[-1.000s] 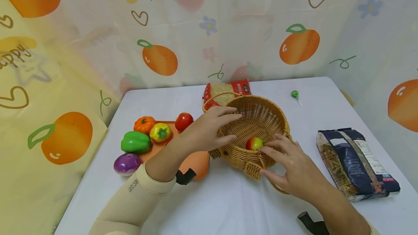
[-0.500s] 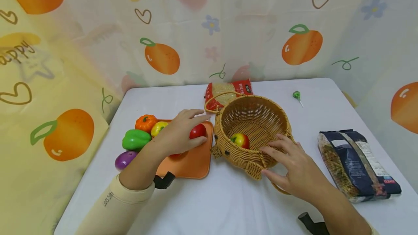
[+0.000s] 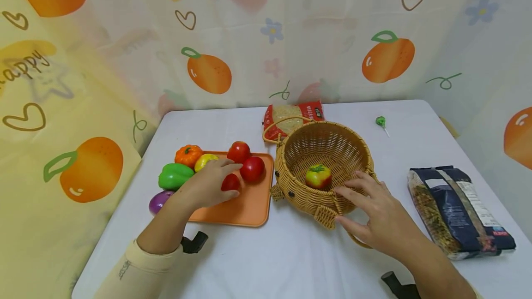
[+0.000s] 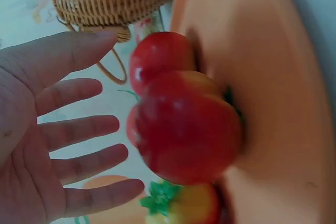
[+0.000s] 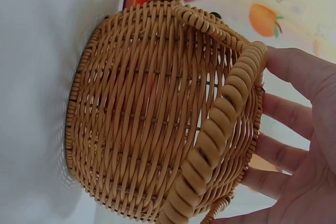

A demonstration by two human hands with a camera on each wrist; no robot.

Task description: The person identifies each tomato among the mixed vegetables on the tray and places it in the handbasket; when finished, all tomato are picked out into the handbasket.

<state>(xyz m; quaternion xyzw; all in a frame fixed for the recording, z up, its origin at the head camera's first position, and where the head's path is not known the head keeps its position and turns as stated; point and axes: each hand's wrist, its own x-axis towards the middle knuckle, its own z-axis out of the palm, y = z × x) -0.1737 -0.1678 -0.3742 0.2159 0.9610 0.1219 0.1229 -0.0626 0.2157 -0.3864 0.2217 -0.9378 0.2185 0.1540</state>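
Note:
My left hand (image 3: pixel 208 187) hovers over the orange tray (image 3: pixel 251 209), beside a red tomato (image 3: pixel 231 182). In the left wrist view its fingers are spread and nearly straight, with the red fruit (image 4: pixel 186 129) just past the fingertips. Two more tomatoes, one at the back (image 3: pixel 238 151) and one to the right (image 3: pixel 252 170), sit on the tray. A red-yellow fruit with a green cap (image 3: pixel 318 177) lies inside the wicker basket (image 3: pixel 307 204). My right hand (image 3: pixel 380 211) rests at the basket's near right rim, fingers extended, thumb by the handle (image 5: pixel 210 145).
Left of the tray cluster an orange pumpkin (image 3: pixel 189 155), a green bell pepper (image 3: pixel 175 176), a purple vegetable (image 3: pixel 160 202) and a yellow one (image 3: pixel 204 161). A red bag (image 3: pixel 287 116) stands behind the basket. A dark-blue bag (image 3: pixel 459 211) and a green lollipop (image 3: pixel 380 121) lie right.
My left hand has moved left from over the basket to the tray. The red-yellow fruit has rolled about inside the basket and now shows its green cap. My right hand stays at the rim.

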